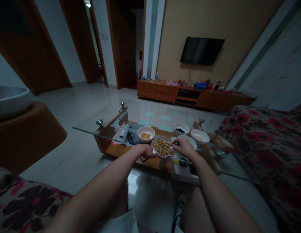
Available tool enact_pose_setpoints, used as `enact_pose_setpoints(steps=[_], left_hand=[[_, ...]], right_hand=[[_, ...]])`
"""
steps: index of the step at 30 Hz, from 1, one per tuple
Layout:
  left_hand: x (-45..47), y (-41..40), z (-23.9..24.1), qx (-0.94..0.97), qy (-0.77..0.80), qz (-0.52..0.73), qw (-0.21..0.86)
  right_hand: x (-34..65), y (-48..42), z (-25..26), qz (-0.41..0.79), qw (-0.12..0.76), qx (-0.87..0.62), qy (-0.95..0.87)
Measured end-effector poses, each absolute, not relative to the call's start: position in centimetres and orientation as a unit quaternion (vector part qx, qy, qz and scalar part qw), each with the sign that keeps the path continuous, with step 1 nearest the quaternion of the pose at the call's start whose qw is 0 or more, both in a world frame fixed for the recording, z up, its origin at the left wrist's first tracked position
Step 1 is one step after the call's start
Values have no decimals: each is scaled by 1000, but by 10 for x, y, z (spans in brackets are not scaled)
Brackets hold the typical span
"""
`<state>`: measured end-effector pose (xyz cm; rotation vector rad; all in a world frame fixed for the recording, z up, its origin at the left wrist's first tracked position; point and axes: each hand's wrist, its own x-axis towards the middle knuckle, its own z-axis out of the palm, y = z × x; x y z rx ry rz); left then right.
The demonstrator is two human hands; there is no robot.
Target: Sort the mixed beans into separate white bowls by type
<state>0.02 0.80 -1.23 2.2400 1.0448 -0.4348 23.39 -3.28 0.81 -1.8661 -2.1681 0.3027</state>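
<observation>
A scallop-edged bowl (162, 156) of mixed yellowish and dark beans (162, 148) is at the near edge of the glass table. My left hand (147, 150) grips the left side of its rim, fingers partly hidden. Over the bowl's right side, my right hand (183, 146) pinches a small dark purple handle, seemingly a spoon (174, 145), whose far end is among the beans. Behind it are a white bowl of yellow beans (146, 136), another of black beans (180, 130), one with pale contents (198, 137), and a white bowl (193, 142) partly covered by my right hand.
The glass tabletop (162, 111) has exposed edges and metal supports. Chopsticks (118, 132) and papers lie toward its left. A white box (179, 173) is below on the right. A flowered sofa (257, 139) stands right; a TV cabinet (167, 92) is beyond.
</observation>
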Motion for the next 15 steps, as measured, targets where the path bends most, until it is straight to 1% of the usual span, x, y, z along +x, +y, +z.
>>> enact_pose_setpoints(steps=[10, 15], left_hand=[[0, 8, -12, 848, 400, -165, 305], [0, 8, -10, 855, 389, -161, 302]], right_hand=[[234, -31, 3, 109, 131, -643, -747], [231, -33, 7, 111, 115, -652, -741]])
